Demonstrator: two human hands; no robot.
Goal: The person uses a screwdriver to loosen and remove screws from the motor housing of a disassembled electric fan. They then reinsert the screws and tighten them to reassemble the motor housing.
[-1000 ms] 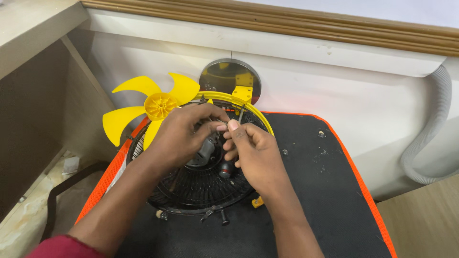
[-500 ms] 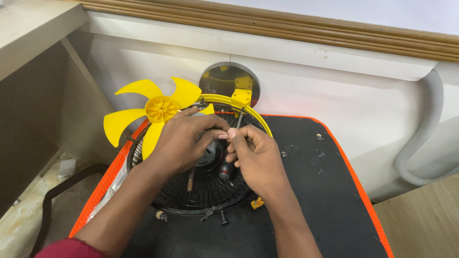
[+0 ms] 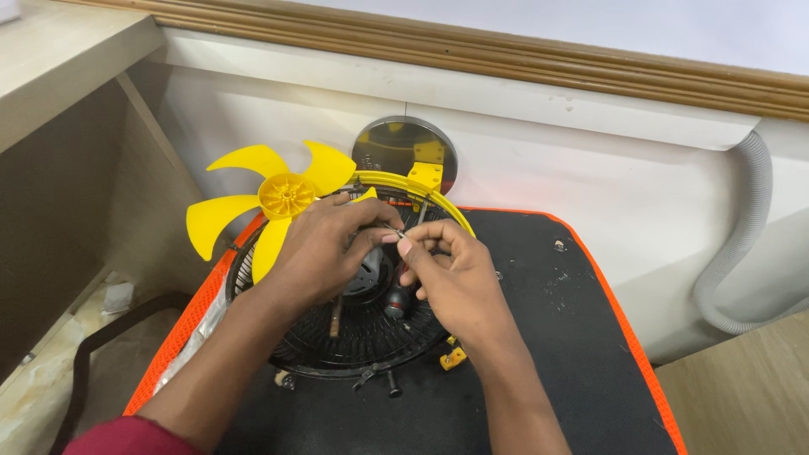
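Note:
My left hand (image 3: pixel 324 253) and my right hand (image 3: pixel 455 282) meet over the motor (image 3: pixel 371 271) at the centre of a black round fan grille (image 3: pixel 354 341). Between the fingertips of both hands is a small metal part (image 3: pixel 396 233), pinched by my left thumb and forefinger. My right hand also keeps a screwdriver (image 3: pixel 396 299) with a black and red handle tucked under its palm, shaft pointing up and away. A yellow ring (image 3: pixel 451 215) curves round the far side of the grille. The yellow fan blade (image 3: pixel 278 198) lies at the far left of the grille, just beyond my left hand.
The grille rests on a black mat with an orange border (image 3: pixel 573 286). A round metal plate (image 3: pixel 403 147) leans on the white wall behind. A grey corrugated hose (image 3: pixel 742 244) hangs at the right. A small yellow clip (image 3: pixel 452 357) and a thin rod (image 3: pixel 335 318) lie on the grille.
Both hands stay over the motor. The fingertips have shifted slightly and closed in on the small metal part; the screwdriver stays under my right palm.

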